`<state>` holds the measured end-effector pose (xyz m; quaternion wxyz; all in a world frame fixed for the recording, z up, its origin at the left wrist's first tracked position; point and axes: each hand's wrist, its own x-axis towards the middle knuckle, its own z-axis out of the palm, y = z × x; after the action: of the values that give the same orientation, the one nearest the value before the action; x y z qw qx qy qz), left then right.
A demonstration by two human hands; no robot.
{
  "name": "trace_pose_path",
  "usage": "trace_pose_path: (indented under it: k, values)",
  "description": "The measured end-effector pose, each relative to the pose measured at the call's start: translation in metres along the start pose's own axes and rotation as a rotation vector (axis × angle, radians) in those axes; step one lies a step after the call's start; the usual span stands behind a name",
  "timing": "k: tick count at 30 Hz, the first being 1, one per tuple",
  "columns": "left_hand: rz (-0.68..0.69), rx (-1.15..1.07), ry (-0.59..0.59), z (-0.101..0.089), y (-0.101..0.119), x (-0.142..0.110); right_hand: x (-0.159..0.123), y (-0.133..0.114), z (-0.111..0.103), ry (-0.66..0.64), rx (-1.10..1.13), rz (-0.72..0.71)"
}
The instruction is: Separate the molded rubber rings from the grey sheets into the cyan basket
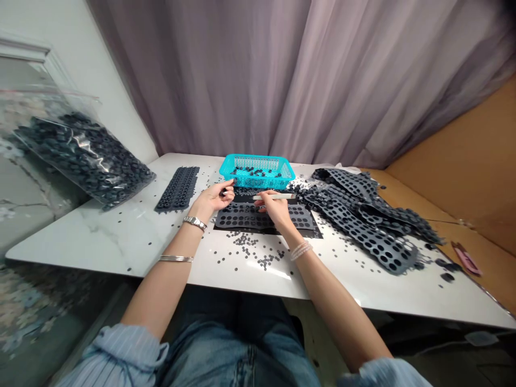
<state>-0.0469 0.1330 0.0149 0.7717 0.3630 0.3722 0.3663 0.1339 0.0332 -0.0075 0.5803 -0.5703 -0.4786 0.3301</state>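
Observation:
My left hand (216,196) is closed, with a small black rubber piece (223,192) showing between its curled fingers. It is at the left end of a perforated black rubber sheet (242,215), just in front of the turquoise basket (258,181). In my right hand (274,207) is a slim, pale pen-like tool (282,196), gripped above the same sheet; its exact kind is unclear. Under the sheet lies a flat black mat (318,234). Several small black pieces rest in the basket.
A second rubber sheet (177,188) lies at left, near a clear bag of black rings (84,156). Perforated sheet scraps (363,226) are heaped at right. Small black discs (245,242) are scattered on the white table (100,236). A pink-handled cutter (466,259) lies far right.

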Motion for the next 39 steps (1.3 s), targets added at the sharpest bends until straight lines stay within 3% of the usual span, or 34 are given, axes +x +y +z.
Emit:
trace_pose_path:
  k: [4,9,16,20,25,28,32,37,39]
  values:
    - [-0.044,-0.03,-0.043,0.008,-0.005,-0.002,-0.001,-0.001,0.0,0.013,0.039,-0.063]
    - [-0.108,0.032,-0.143,0.033,-0.027,-0.003,-0.003,-0.007,0.003,-0.003,0.002,-0.168]
    - [-0.087,0.081,-0.205,0.052,-0.033,-0.012,0.002,-0.003,-0.009,0.153,-0.153,-0.218]
    - [0.014,0.153,-0.141,0.047,-0.019,-0.017,0.013,-0.002,-0.042,0.385,-0.268,-0.178]
    - [0.222,0.38,0.001,0.021,0.003,-0.022,0.017,-0.007,-0.093,0.714,-0.38,-0.083]
    - [0.352,0.612,0.097,0.006,0.01,-0.025,0.015,-0.012,-0.104,0.798,-0.39,-0.092]
    - [0.466,0.949,0.132,0.002,0.008,-0.026,0.015,-0.015,-0.085,0.67,-0.233,-0.163]
    - [0.531,1.253,0.115,0.006,0.002,-0.024,0.01,-0.006,-0.033,0.186,-0.006,-0.084]
    - [0.541,1.335,0.102,0.007,0.0,-0.025,0.006,0.0,-0.012,0.067,-0.009,-0.075]
